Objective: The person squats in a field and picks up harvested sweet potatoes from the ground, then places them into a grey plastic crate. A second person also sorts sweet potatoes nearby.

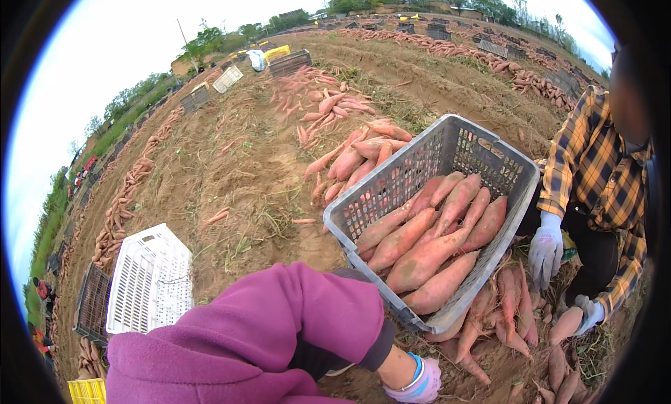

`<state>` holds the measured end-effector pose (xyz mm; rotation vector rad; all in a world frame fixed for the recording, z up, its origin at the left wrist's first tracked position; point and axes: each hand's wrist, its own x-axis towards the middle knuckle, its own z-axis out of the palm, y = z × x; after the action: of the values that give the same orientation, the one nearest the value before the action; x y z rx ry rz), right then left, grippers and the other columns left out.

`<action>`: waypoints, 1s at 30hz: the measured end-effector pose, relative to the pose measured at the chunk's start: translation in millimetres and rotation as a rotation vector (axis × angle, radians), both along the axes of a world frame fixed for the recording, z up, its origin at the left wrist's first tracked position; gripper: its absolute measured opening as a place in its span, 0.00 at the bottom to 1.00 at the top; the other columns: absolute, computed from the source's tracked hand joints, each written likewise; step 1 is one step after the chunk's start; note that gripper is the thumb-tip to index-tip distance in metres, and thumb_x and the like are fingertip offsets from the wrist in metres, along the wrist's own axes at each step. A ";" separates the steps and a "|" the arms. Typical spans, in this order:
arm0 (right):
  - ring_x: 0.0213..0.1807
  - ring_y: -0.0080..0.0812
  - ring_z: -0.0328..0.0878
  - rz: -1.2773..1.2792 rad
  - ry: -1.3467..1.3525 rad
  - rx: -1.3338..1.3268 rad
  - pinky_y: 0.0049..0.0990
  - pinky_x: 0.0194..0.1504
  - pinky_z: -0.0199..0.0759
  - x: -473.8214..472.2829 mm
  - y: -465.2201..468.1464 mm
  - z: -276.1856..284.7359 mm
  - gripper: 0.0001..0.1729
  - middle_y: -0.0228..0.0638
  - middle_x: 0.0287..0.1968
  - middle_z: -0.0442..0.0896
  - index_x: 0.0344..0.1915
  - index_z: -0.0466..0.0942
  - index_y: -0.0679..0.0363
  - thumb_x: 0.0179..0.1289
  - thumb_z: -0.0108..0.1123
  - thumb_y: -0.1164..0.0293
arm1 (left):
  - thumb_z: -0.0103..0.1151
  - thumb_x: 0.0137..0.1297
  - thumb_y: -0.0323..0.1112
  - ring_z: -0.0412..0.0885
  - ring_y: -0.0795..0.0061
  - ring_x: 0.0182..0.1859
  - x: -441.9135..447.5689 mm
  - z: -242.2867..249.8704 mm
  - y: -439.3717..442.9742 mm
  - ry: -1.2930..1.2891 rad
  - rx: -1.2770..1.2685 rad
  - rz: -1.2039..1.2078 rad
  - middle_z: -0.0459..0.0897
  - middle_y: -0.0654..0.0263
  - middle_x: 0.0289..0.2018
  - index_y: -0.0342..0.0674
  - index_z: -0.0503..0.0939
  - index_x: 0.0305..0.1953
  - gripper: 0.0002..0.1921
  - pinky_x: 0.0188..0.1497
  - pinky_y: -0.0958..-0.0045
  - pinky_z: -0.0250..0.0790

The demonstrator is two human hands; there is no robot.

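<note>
My left hand [417, 381], in a pale lilac and blue glove below a purple fleece sleeve [262, 320], reaches low to the soil at the bottom edge. Its fingers are cut off by the frame, so I cannot tell whether it grips anything. My right hand is out of view. Just above the left hand, a grey plastic crate [390, 294] stands tilted in the picture, partly filled with large sweet potatoes [427, 257]. More sweet potatoes [474, 330] lie on the ground against the crate's near side, to the right of my hand.
A co-worker in a checked shirt [592, 157] crouches at right, one gloved hand [546, 252] hanging, the other [590, 315] on a sweet potato [566, 325]. A heap of sweet potatoes [356, 157] lies behind the crate. A white crate [149, 283] and a dark crate [92, 304] stand left.
</note>
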<state>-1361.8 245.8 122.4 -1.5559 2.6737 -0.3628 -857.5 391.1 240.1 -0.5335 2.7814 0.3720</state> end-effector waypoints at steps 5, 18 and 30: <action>0.39 0.33 0.84 -0.026 -0.074 -0.007 0.32 0.44 0.79 -4.6 12.5 2.1 0.19 0.39 0.43 0.88 0.51 0.81 0.59 0.74 0.64 0.56 | 0.59 0.67 0.42 0.87 0.54 0.49 3.0 2.3 -2.8 0.008 -0.018 0.006 0.87 0.57 0.45 0.38 0.80 0.49 0.16 0.48 0.51 0.76; 0.37 0.31 0.81 -0.158 -0.787 -0.270 0.30 0.40 0.79 -20.5 127.3 13.3 0.21 0.37 0.46 0.87 0.56 0.78 0.59 0.75 0.63 0.55 | 0.61 0.66 0.42 0.86 0.54 0.50 3.1 2.5 -1.3 -0.032 -0.029 -0.032 0.87 0.58 0.46 0.38 0.81 0.49 0.16 0.49 0.53 0.77; 0.35 0.28 0.79 0.144 -1.568 -0.182 0.27 0.36 0.78 125.3 248.1 120.2 0.22 0.35 0.47 0.85 0.58 0.76 0.58 0.75 0.63 0.56 | 0.64 0.68 0.53 0.85 0.49 0.52 22.4 63.4 -12.1 0.440 0.257 0.347 0.86 0.50 0.45 0.35 0.78 0.54 0.26 0.55 0.52 0.75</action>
<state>-1236.5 493.9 242.6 -0.7596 1.2881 -1.1753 -835.1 379.1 303.5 -0.9714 2.9694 1.0180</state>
